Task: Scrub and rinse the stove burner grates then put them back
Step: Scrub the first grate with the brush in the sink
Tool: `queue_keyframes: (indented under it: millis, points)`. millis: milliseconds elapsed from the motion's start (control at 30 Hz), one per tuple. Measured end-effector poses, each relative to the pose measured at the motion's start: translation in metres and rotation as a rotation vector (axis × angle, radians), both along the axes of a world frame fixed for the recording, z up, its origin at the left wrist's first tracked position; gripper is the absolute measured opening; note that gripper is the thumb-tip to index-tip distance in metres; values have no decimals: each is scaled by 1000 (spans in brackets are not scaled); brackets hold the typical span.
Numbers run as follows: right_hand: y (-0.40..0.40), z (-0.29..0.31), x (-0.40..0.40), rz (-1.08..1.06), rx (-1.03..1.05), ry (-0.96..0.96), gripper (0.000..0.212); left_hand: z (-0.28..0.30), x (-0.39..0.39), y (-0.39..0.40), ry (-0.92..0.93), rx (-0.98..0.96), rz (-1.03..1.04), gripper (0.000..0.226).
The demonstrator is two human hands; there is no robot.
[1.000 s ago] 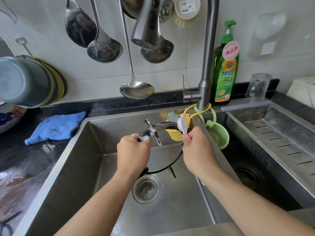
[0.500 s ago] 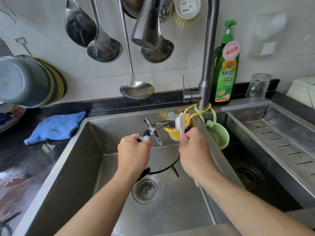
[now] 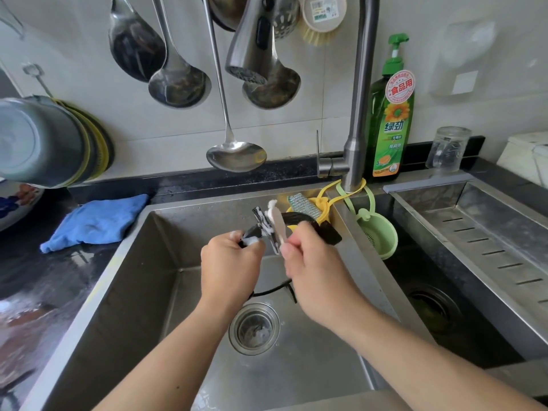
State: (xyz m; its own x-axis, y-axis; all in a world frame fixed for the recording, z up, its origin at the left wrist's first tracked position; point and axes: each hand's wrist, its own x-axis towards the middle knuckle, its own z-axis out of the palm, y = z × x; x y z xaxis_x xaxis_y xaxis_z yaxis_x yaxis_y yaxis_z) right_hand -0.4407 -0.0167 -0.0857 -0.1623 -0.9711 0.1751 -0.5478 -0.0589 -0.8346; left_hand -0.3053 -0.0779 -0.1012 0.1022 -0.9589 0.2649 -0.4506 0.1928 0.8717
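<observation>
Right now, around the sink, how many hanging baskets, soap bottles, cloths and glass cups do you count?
Hanging baskets: 2 (yellow basket, green basket)
Soap bottle: 1
Cloth: 1
Glass cup: 1
Total: 5

Both hands hide most of the burner grate (image 3: 299,218)'s ring.

Dark, wet stone countertop (image 3: 44,280) around a stainless double sink (image 3: 154,262). On it: crumpled blue cloth (image 3: 95,222) at left, green dish-soap bottle (image 3: 388,120) and clear glass mug (image 3: 449,151) behind the sink.
</observation>
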Motion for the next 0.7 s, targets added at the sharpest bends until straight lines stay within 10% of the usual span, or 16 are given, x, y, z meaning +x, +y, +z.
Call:
queue_keyframes:
  millis: [700]
  points:
    - [-1,-5,-1,-33,22,132,26,-4,4,-1,-242,-105,92,33]
